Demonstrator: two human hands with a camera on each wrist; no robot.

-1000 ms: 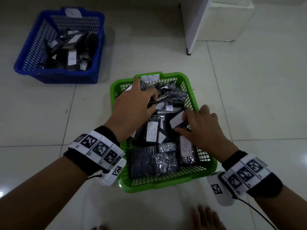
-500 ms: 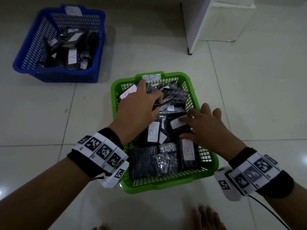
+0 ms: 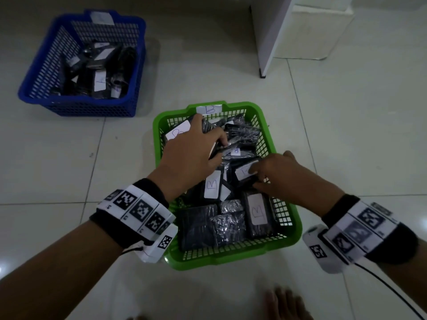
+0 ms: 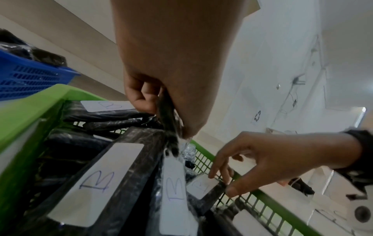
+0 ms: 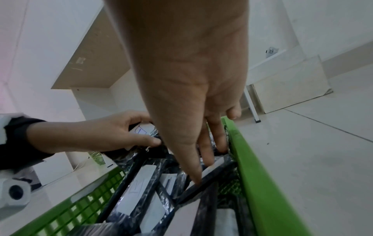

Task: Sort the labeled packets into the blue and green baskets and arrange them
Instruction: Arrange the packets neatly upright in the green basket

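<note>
A green basket stands in the middle of the floor, full of black packets with white "B" labels. My left hand reaches into its far half and grips a dark packet between curled fingers and thumb. By the right wall my right hand pinches a small labelled packet, thumb on its near edge and fingers on the far side. The blue basket sits at the far left with several black packets inside.
A white paper tag marked "B" sits on the green basket's far rim, and another tag is on the blue one. White furniture stands at the far right. My bare foot is near the bottom edge. The floor is pale tile.
My right hand drew slightly away to the right, then came back onto the small labelled packet by the right wall. The left hand has stayed on its packet in the far half.
</note>
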